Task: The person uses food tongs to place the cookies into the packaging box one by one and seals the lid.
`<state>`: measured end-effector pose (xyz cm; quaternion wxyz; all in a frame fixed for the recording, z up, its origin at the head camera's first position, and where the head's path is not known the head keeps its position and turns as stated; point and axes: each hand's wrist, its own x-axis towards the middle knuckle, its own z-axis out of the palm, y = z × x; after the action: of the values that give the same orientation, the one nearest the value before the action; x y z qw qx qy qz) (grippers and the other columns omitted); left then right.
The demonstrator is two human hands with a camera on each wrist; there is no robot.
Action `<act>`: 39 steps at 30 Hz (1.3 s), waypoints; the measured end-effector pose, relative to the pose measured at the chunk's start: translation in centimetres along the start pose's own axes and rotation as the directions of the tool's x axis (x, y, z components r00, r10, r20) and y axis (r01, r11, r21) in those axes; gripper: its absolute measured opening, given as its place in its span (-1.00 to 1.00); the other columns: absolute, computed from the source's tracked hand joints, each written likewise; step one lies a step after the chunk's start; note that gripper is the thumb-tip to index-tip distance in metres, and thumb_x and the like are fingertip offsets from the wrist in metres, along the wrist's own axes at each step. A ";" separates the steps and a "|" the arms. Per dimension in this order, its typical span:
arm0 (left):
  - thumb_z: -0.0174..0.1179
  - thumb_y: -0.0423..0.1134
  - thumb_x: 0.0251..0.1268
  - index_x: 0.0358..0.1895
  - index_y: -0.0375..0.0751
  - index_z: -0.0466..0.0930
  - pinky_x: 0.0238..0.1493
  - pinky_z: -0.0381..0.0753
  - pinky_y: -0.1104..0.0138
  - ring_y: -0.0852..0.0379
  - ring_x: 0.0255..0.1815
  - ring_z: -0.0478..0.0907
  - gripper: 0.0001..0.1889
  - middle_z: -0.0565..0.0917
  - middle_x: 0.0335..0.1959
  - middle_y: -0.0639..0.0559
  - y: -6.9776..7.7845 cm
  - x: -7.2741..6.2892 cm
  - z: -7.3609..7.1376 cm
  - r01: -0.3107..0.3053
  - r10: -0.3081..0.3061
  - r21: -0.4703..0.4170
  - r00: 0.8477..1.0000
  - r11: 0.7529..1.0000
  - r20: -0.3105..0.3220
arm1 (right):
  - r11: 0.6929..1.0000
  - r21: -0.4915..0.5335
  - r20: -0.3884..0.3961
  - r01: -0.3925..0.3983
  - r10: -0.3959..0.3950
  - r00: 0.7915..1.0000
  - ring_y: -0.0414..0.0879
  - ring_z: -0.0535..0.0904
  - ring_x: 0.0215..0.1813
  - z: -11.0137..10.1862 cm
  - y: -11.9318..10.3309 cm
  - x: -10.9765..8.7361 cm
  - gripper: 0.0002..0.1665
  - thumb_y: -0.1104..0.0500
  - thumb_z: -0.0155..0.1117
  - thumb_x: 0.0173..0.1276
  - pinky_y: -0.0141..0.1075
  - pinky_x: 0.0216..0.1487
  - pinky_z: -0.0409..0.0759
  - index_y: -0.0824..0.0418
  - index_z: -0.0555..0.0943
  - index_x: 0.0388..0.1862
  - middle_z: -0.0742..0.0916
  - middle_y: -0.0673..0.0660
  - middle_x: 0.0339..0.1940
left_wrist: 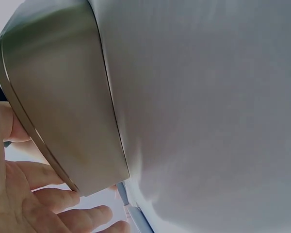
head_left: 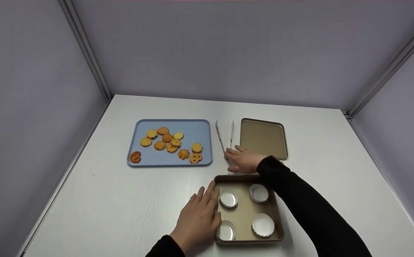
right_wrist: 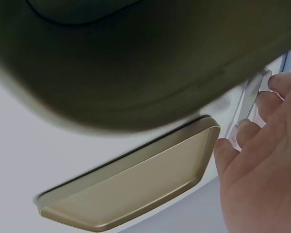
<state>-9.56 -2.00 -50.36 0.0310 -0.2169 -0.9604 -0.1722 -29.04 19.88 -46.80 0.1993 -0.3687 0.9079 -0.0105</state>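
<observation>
A square gold-brown baking pan (head_left: 248,242) sits near the front, holding several white paper baking cups, one of them a fluted cup (head_left: 263,225) at front right. My left hand (head_left: 198,214) rests along the pan's left rim with fingers extended; in the left wrist view its fingertips touch the rim beside the pan's outer wall (left_wrist: 63,102). Beyond the pan, my right hand (head_left: 244,160) reaches over the near end of a pair of tongs (head_left: 219,135), fingers spread loosely. The right wrist view has the fingers (right_wrist: 250,131) right by the tongs' arm; the tongs' near end is partly hidden.
A blue tray (head_left: 199,125) with assorted cookies (head_left: 159,145) and a pretzel (head_left: 135,157) lies at the back left. A shallow gold-brown lid or tray (head_left: 264,137) lies right of the tongs. Panels wall in the white table (head_left: 121,200) at the back and sides.
</observation>
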 end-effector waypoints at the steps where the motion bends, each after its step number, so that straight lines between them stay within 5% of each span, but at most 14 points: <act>1: 0.02 -0.04 0.49 0.55 -0.23 0.29 0.44 0.42 -0.05 -0.24 0.51 0.32 -0.36 0.20 0.63 -0.11 0.0 0.0 0.0 -0.003 0.003 0.008 1.000 1.000 -0.005 | 1.000 -0.007 0.003 0.004 -0.004 1.000 0.42 0.05 0.61 0.0 0.0 -0.1 -0.18 -0.09 0.06 0.62 0.21 0.61 0.08 0.37 0.17 0.62 0.26 0.38 0.61; 9: 0.02 -0.03 0.49 0.55 -0.22 0.29 0.43 0.44 -0.04 -0.23 0.50 0.33 -0.35 0.21 0.63 -0.11 -0.2 -0.1 0.1 -0.004 0.004 0.029 1.000 1.000 -0.003 | 0.996 0.008 -0.010 0.093 -0.093 0.996 0.39 0.31 0.50 -0.3 0.5 -1.2 -0.31 0.01 0.14 0.58 0.12 0.54 0.28 0.48 0.37 0.46 0.44 0.47 0.47; 14: 0.02 -0.04 0.49 0.55 -0.23 0.29 0.41 0.46 -0.05 -0.24 0.49 0.35 -0.35 0.22 0.62 -0.12 -0.2 -0.2 0.0 -0.008 0.008 0.019 1.000 1.000 -0.007 | 0.983 0.044 -0.087 0.178 -0.174 0.981 0.15 0.69 -0.05 -0.2 1.3 -1.9 -0.77 0.17 0.21 0.49 -0.01 0.06 0.66 0.35 0.64 -0.11 0.75 0.27 -0.07; 17: 0.03 -0.04 0.48 0.54 -0.24 0.30 0.40 0.47 -0.06 -0.25 0.49 0.36 -0.36 0.23 0.62 -0.13 -0.3 -0.2 -0.1 -0.013 0.013 0.011 1.000 1.000 -0.015 | 0.979 0.058 -0.154 0.195 -0.184 0.971 0.00 0.65 -0.32 0.1 1.8 -2.3 -0.84 0.21 0.24 0.45 -0.11 -0.20 0.67 0.26 0.64 -0.33 0.73 0.11 -0.37; 25: 0.04 -0.06 0.47 0.54 -0.24 0.30 0.39 0.49 -0.05 -0.24 0.48 0.37 -0.36 0.24 0.61 -0.13 -0.4 -0.3 -0.1 -0.007 0.007 0.011 1.000 1.000 -0.013 | 0.979 0.126 -0.302 0.162 -0.118 0.946 -0.16 0.59 -0.48 0.3 2.7 -3.1 -0.85 0.29 0.31 0.34 -0.26 -0.38 0.63 0.29 0.75 -0.41 0.77 0.03 -0.51; 28: 0.03 -0.07 0.47 0.55 -0.24 0.30 0.39 0.49 -0.05 -0.24 0.48 0.36 -0.36 0.22 0.62 -0.12 -0.5 -0.3 -0.1 -0.003 0.003 0.005 1.000 1.000 -0.008 | 0.988 0.100 -0.345 0.114 -0.073 0.936 -0.14 0.54 -0.52 0.3 2.8 -3.2 -0.85 0.29 0.33 0.35 -0.24 -0.44 0.57 0.28 0.72 -0.44 0.73 0.04 -0.55; 32: 0.04 -0.09 0.47 0.54 -0.24 0.31 0.37 0.50 -0.05 -0.23 0.48 0.37 -0.36 0.24 0.61 -0.13 -0.4 -0.4 -0.2 -0.006 0.006 -0.001 1.000 1.000 -0.020 | 0.997 0.048 -0.344 -0.053 0.066 0.937 0.09 0.70 -0.36 0.2 2.6 -3.2 -0.78 0.11 0.41 0.37 -0.03 -0.35 0.66 0.27 0.70 -0.29 0.78 0.14 -0.40; 35: 0.05 -0.11 0.46 0.54 -0.24 0.31 0.36 0.51 -0.05 -0.23 0.47 0.39 -0.37 0.25 0.61 -0.12 -0.5 -0.4 -0.2 -0.006 0.005 -0.005 1.000 1.000 -0.029 | 0.981 0.047 -0.276 -0.187 0.193 0.941 0.19 0.73 -0.24 0.1 2.3 -3.0 -0.59 -0.09 0.45 0.33 0.08 -0.28 0.68 0.26 0.70 -0.17 0.79 0.20 -0.30; 39: 0.04 -0.12 0.47 0.55 -0.23 0.30 0.38 0.50 -0.04 -0.22 0.49 0.37 -0.37 0.23 0.62 -0.11 -0.5 -0.5 -0.4 0.009 -0.009 -0.017 1.000 1.000 -0.010 | 0.953 0.067 -0.158 -0.295 0.302 0.940 0.10 0.67 -0.34 0.0 2.0 -2.4 -0.51 -0.23 0.46 0.28 0.06 -0.32 0.66 0.20 0.69 -0.35 0.73 0.12 -0.44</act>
<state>-9.38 -2.76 -50.21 0.0331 -0.2119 -0.9597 -0.1815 -28.83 22.96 -46.30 0.1300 -0.2204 0.9662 -0.0303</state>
